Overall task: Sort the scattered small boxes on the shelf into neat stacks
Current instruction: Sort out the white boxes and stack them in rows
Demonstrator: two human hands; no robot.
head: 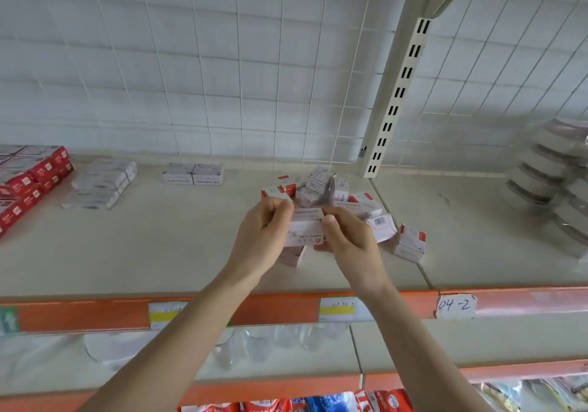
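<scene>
Small white and red paper-clip boxes lie in a loose heap (321,188) on the beige shelf (159,239). Between my two hands is a short stack of these boxes (305,230), just in front of the heap. My left hand (264,236) grips the stack's left side with curled fingers. My right hand (346,239) grips its right side, thumb on the top box. One box (410,243) stands alone to the right. A tidy pair of boxes (193,174) sits further back on the left.
Stacks of white boxes (101,184) and red boxes (28,179) fill the shelf's left end. Wrapped round items (553,169) pile up at the right. A slotted upright (397,93) rises behind the heap. An orange price rail (95,313) runs along the front edge.
</scene>
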